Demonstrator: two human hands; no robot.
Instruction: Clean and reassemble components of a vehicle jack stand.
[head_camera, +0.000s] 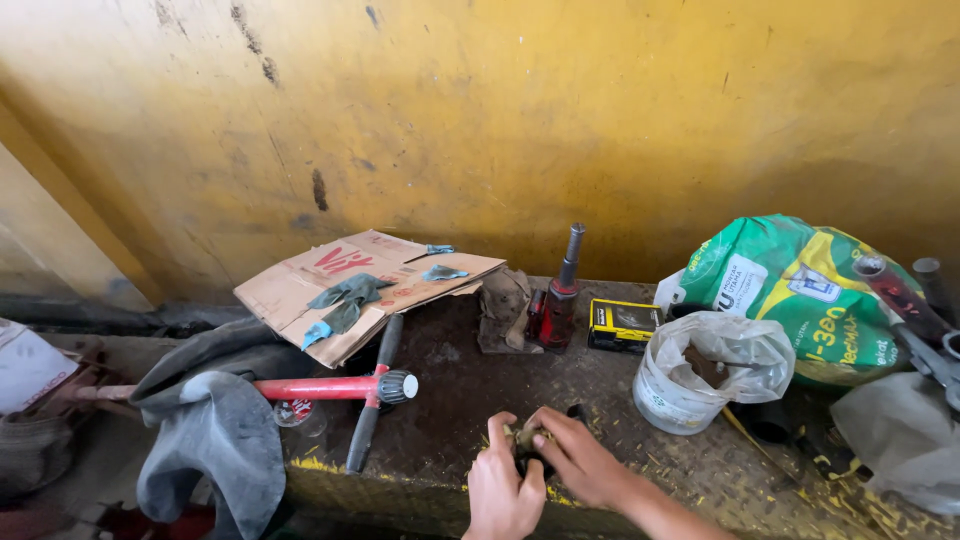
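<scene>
Both hands meet at six o'clock, at the near edge of the bench (450, 440). Left hand (500, 485) curls around a small dark part (527, 447) from below, thumb up against it; right hand (580, 462) comes in from five o'clock and pinches the same part from the top with its fingertips. Each hand is closed on the part; what the part is cannot be told, since the fingers cover most of it. It sits just above the bench top, between the two thumbs.

From nine o'clock going right: a grey rag (215, 440) hangs over the bench's left end, with a red tube (310, 388) lying across it, its knurled cap pointing to three o'clock. A black handle (370, 415) crosses under that cap. At eleven o'clock lies flattened cardboard (300, 285) with a teal glove (340, 300) on it. At twelve stands a red bottle jack (558, 300), a yellow box (622, 325) just beside it. At two o'clock a white tub (680, 385) lined with a plastic bag sits in front of a green sack (800, 290). Metal tools (925, 320) poke in at three o'clock.

As a judgement, the work goes best with the left hand kept as a steady cradle while the right fingertips do the fine turning or picking, low over the bench so a dropped piece lands close.
</scene>
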